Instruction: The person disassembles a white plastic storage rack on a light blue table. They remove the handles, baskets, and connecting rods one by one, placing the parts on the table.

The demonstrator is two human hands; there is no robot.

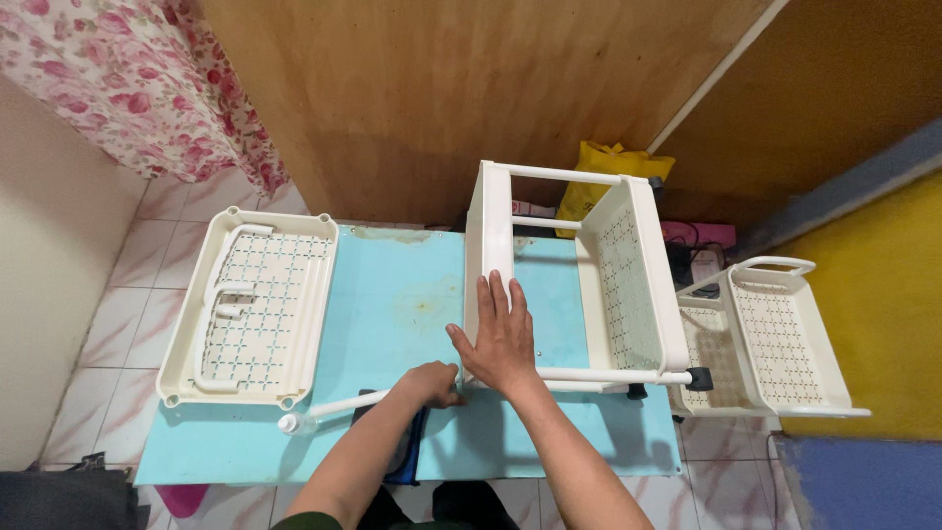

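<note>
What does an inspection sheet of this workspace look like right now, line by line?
Surface: light blue table, stained near its middle, on a tiled floor.
Job's things: white plastic rack lying on its side, part assembled; white tube by its lower corner.
Clutter: loose perforated tray at the table's left, a handle piece lying in it; dark blue cloth at the near edge.
Hands: left hand closed on the tube's end; right hand flat on the rack's panel.
Cables: dark cables beside a pink power strip behind the table.
Surroundings: second perforated tray right of the table, yellow bag, floral curtain, wooden panels.
</note>
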